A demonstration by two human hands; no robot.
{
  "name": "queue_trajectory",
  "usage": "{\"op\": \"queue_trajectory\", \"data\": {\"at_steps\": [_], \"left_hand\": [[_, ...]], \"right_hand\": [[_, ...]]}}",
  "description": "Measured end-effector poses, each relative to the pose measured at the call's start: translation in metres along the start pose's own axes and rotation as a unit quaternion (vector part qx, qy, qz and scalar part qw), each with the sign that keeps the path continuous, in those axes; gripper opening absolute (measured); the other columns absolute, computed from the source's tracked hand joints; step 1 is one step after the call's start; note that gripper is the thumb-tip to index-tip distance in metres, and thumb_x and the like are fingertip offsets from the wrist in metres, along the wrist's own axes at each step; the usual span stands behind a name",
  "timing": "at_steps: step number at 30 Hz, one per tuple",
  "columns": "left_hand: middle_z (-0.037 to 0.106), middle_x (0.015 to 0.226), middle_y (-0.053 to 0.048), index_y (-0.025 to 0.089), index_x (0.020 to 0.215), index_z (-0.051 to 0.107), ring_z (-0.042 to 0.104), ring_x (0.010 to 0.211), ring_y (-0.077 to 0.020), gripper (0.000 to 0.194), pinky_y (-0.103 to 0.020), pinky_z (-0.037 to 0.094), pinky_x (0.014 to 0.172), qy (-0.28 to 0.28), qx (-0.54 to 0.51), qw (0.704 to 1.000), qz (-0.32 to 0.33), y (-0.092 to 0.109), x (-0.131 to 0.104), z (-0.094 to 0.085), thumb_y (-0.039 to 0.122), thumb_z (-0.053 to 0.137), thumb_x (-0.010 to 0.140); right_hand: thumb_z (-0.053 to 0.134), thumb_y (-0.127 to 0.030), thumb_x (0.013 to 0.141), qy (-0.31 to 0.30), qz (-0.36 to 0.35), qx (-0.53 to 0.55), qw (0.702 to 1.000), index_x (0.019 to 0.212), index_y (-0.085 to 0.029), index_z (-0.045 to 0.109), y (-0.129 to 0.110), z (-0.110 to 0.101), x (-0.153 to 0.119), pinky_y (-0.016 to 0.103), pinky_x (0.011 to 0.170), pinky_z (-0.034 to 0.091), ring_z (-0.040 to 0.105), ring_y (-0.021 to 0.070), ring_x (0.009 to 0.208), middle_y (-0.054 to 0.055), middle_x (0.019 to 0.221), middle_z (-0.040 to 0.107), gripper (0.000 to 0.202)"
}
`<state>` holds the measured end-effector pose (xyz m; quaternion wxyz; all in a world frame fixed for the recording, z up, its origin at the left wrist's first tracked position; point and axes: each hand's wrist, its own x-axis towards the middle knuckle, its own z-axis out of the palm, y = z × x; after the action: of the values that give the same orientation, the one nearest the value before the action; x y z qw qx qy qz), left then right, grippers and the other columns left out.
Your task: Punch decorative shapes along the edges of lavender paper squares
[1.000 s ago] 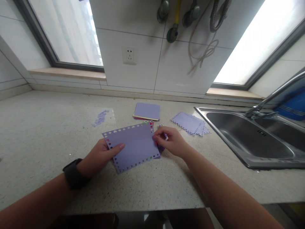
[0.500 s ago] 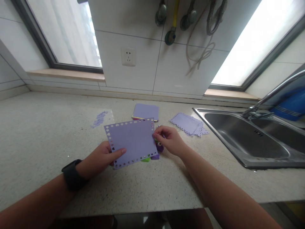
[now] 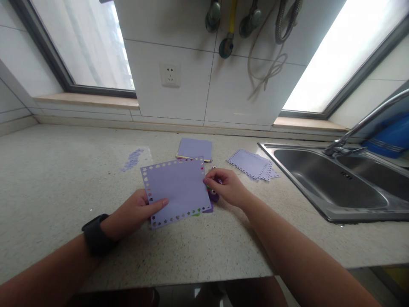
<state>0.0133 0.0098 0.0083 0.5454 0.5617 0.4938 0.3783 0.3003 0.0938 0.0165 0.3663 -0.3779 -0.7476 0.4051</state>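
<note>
A purple sheet of paper [image 3: 179, 187], with small shapes punched along its edges, is held up over the counter. My left hand [image 3: 147, 207] grips its lower left side, thumb on top and fingers behind. At the right edge my right hand [image 3: 225, 185] pinches the same sheet between thumb and fingertips. Partly hidden behind the sheet and the right hand lie small purple and green objects, among them a purple one with an eye-like mark [image 3: 214, 195]; I cannot make out their kind.
Behind the sheet lies a stack of plain paper [image 3: 195, 148], purple on top. Several punched purple sheets [image 3: 251, 164] overlap near the steel sink [image 3: 326, 181]. Small purple cut-outs [image 3: 132, 160] are scattered at the left. A socket [image 3: 170, 74] is on the tiled wall.
The view has shifted slightly. The sheet tilts a little differently and covers more of the green object below it. Both hands keep their hold.
</note>
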Motion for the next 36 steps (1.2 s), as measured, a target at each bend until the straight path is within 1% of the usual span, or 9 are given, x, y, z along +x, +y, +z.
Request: {"op": "queue_trajectory", "data": {"at_steps": [4, 8, 15, 19, 25, 32, 36], "left_hand": [[0.085, 0.098, -0.009, 0.025, 0.11, 0.084, 0.078, 0.087, -0.0298, 0.037, -0.04, 0.063, 0.08, -0.001, -0.005, 1.0, -0.002, -0.0019, -0.0003, -0.0007, 0.052, 0.08, 0.085], [0.085, 0.097, -0.009, 0.025, 0.109, 0.084, 0.078, 0.086, -0.0291, 0.037, -0.038, 0.063, 0.079, 0.0, -0.01, 1.0, -0.003, -0.0019, -0.0011, -0.0006, 0.052, 0.081, 0.084], [0.085, 0.095, -0.008, 0.023, 0.109, 0.084, 0.077, 0.084, -0.027, 0.039, -0.036, 0.062, 0.078, -0.004, -0.012, 1.0, -0.013, -0.0032, -0.0002, -0.0022, 0.052, 0.082, 0.083], [0.085, 0.098, -0.008, 0.022, 0.112, 0.083, 0.077, 0.086, -0.0268, 0.04, -0.037, 0.062, 0.081, -0.007, -0.02, 1.0, -0.011, -0.0054, 0.0008, -0.0034, 0.051, 0.082, 0.084], [0.085, 0.094, -0.009, 0.022, 0.109, 0.084, 0.076, 0.085, -0.0275, 0.038, -0.037, 0.062, 0.078, -0.002, -0.023, 1.0, -0.005, -0.0032, -0.0004, -0.0017, 0.05, 0.082, 0.083], [0.085, 0.095, -0.01, 0.021, 0.108, 0.084, 0.077, 0.084, -0.0278, 0.039, -0.038, 0.062, 0.077, 0.003, -0.023, 1.0, -0.002, -0.0016, -0.0006, -0.0009, 0.05, 0.083, 0.082], [0.085, 0.091, -0.009, 0.022, 0.104, 0.085, 0.077, 0.082, -0.026, 0.035, -0.034, 0.062, 0.075, 0.004, -0.021, 1.0, 0.0, -0.0007, -0.0008, -0.0005, 0.049, 0.084, 0.082]], "right_hand": [[0.066, -0.037, 0.092, -0.006, 0.0, -0.005, 1.0, 0.082, -0.021, 0.069, -0.0009, -0.0008, -0.0004, 0.031, 0.064, 0.049, 0.061, 0.0143, 0.067, 0.002, 0.072, 0.069, 0.019], [0.064, -0.036, 0.094, -0.014, -0.005, -0.008, 1.0, 0.081, -0.02, 0.068, -0.0023, -0.0013, -0.0011, 0.031, 0.064, 0.048, 0.062, 0.0145, 0.068, 0.002, 0.073, 0.069, 0.021], [0.063, -0.036, 0.094, -0.021, -0.008, -0.023, 0.999, 0.079, -0.02, 0.068, -0.0045, -0.0028, -0.0016, 0.03, 0.064, 0.048, 0.061, 0.0137, 0.066, 0.001, 0.071, 0.07, 0.022], [0.063, -0.036, 0.094, -0.023, -0.009, -0.024, 0.999, 0.081, -0.019, 0.07, -0.0046, -0.0035, -0.0018, 0.03, 0.064, 0.048, 0.061, 0.0138, 0.067, 0.002, 0.072, 0.07, 0.022], [0.063, -0.036, 0.093, -0.02, -0.019, -0.023, 0.999, 0.079, -0.019, 0.07, -0.0056, -0.0032, -0.0015, 0.03, 0.064, 0.047, 0.06, 0.0137, 0.067, 0.002, 0.072, 0.07, 0.023], [0.063, -0.035, 0.093, -0.026, -0.014, -0.028, 0.999, 0.08, -0.019, 0.069, -0.0066, -0.0038, -0.0017, 0.03, 0.062, 0.046, 0.06, 0.013, 0.065, 0.001, 0.071, 0.07, 0.022], [0.062, -0.035, 0.094, -0.027, -0.018, -0.033, 0.999, 0.079, -0.02, 0.069, -0.0065, -0.0042, -0.002, 0.029, 0.062, 0.045, 0.059, 0.013, 0.065, 0.001, 0.072, 0.07, 0.022]]}}
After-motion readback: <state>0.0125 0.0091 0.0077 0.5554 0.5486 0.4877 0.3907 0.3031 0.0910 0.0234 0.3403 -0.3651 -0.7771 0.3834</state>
